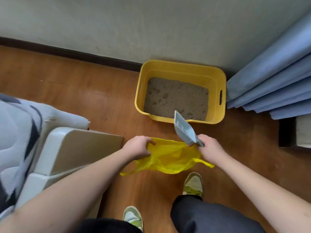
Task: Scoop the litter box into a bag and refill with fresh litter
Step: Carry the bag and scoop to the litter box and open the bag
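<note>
Left hand (138,147) and right hand (209,148) gripping yellow bag (170,158), right also grey scoop (184,130); no legible writing.

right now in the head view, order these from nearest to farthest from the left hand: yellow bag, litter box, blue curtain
1. yellow bag: gripped by the left hand, at its edge.
2. litter box: ahead and right, by the wall.
3. blue curtain: far right, beyond the box.
</note>
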